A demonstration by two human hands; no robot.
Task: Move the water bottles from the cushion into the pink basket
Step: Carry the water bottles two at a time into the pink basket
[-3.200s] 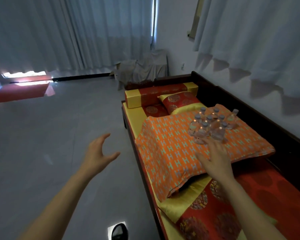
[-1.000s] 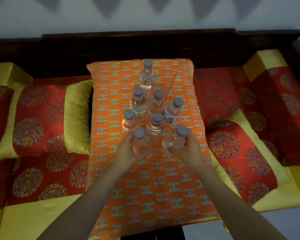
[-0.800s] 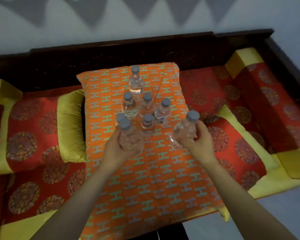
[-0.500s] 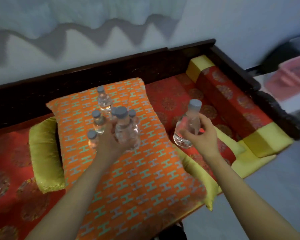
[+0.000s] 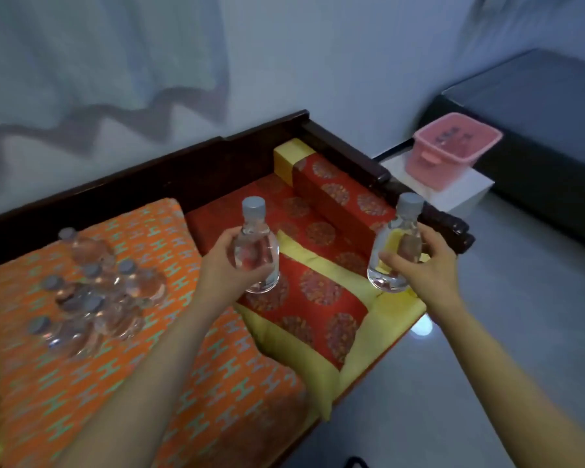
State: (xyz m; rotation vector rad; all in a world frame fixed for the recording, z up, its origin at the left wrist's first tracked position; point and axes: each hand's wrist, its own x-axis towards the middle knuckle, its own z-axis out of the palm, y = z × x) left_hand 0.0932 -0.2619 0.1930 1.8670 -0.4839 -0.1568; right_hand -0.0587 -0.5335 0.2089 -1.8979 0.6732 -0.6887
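Both bottles have left the orange cushion (image 5: 122, 383) since a moment ago. Our left hand (image 5: 228, 265) grips one water bottle (image 5: 255, 246), our right hand (image 5: 423, 268) another (image 5: 394, 251), short of the pink basket (image 5: 451, 152).

No words, brand names or numbers can be read anywhere. The only letter-like marks are the repeated teal and grey "H" shapes woven all over the orange patterned fabric cushion (image 5: 122, 373) at the near left. The two clear plastic water bottles with grey caps (image 5: 256, 248) held upright show no legible label, and the dark marks inside the pink square plastic basket (image 5: 451, 152) at the far right are too blurred to read.
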